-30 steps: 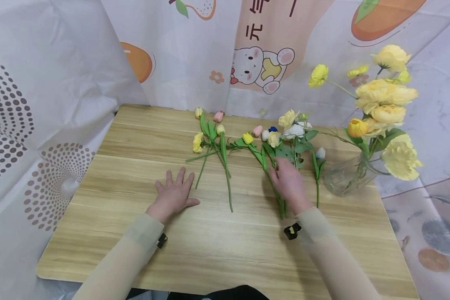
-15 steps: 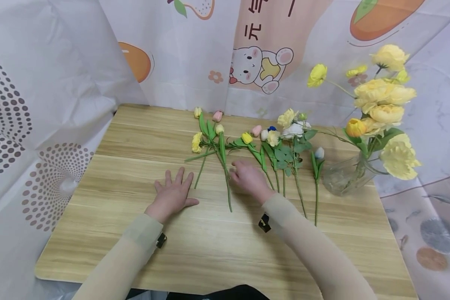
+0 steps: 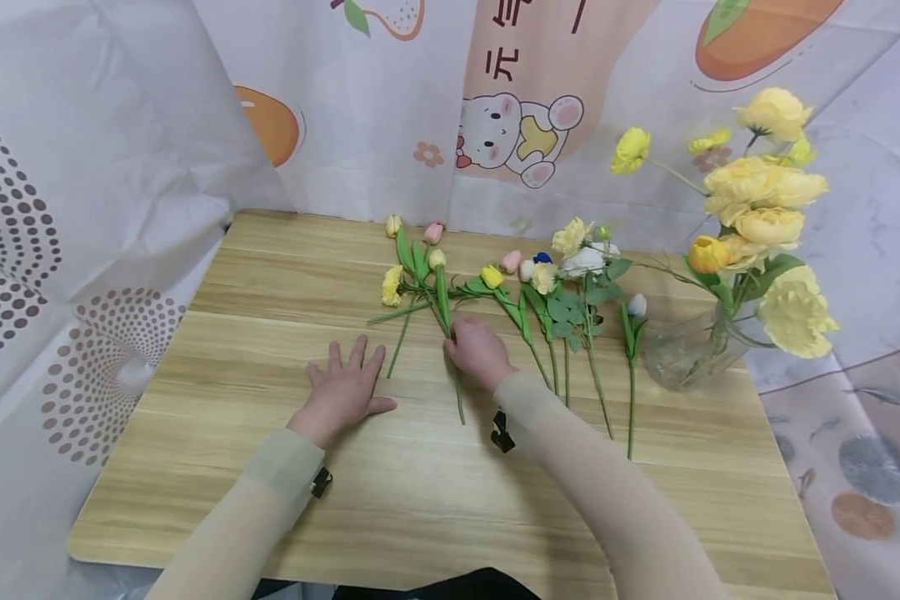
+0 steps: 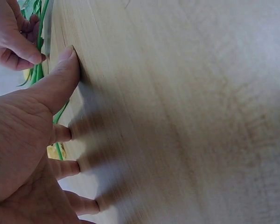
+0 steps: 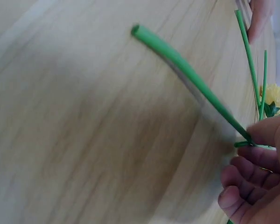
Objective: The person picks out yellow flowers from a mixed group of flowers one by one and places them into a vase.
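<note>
My left hand (image 3: pixel 342 390) rests palm down on the wooden table, fingers spread, holding nothing; its fingertips press the wood in the left wrist view. My right hand (image 3: pixel 480 352) pinches the green stem of a cream tulip (image 3: pixel 442 287), below its leaf, at the table's middle. In the right wrist view thumb and forefinger meet on the stem (image 5: pixel 189 70), its cut end sticking out beyond them; the other fingers are curled. A yellow carnation-like flower (image 3: pixel 392 285), a pale yellow tulip (image 3: pixel 393 225) and a pink tulip (image 3: pixel 433 233) lie beside it, their stems crossing.
A bright yellow tulip (image 3: pixel 491 276), a white flower (image 3: pixel 583 261) and several others lie right of the hand. A pale blue tulip (image 3: pixel 636 306) lies further right. A tilted glass vase (image 3: pixel 682 354) holding yellow flowers stands at the table's right edge. Printed curtains hang behind.
My right hand has moved left from the flowers on the right, where stems are now spread apart, to the cream tulip's stem and pinches it. The left hand stays in place.
</note>
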### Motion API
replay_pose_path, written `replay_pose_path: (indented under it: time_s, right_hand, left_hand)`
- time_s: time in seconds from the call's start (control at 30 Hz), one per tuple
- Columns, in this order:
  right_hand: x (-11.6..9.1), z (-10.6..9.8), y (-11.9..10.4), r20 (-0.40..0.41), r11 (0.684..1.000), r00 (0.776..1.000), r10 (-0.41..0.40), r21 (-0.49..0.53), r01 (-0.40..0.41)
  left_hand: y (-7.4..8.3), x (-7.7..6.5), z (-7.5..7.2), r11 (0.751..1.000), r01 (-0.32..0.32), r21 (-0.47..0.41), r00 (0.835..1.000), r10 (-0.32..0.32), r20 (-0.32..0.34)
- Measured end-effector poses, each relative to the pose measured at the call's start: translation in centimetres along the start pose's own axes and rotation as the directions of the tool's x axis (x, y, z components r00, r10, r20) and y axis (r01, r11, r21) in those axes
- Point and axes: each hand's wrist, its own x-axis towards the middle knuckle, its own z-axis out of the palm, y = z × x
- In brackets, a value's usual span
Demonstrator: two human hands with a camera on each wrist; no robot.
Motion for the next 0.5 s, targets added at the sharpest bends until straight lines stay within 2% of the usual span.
replay_pose_path:
  time_s: [0.13, 0.23, 0.37, 0.5]
  right_hand:
    - [-0.2, 0.1, 0.6, -0.060, 0.999, 0.998, 0.020, 0.048, -0.017]
    - [-0.5, -0.2, 1.3, -0.111, 0.999, 0.994, 0.005, 0.054, 0.001]
    - [-1.2, -1.3, 2.5, -0.171, 0.996, 0.983, -0.064, 0.045, 0.073]
    - [-2.2, -2.6, 3.6, -0.251, 0.986, 0.954, -0.164, -0.010, 0.167]
  left_hand:
    - [0.1, -0.1, 0.0, 1.000, -0.005, -0.002, 1.000, 0.005, 0.000]
    - [0.1, -0.1, -0.1, 1.000, -0.006, -0.003, 1.000, 0.006, -0.002]
    - [0.1, -0.1, 0.0, 1.000, -0.005, -0.004, 1.000, 0.005, -0.003]
    - [0.0, -0.1, 0.1, 1.000, -0.004, -0.012, 1.000, 0.004, -0.003]
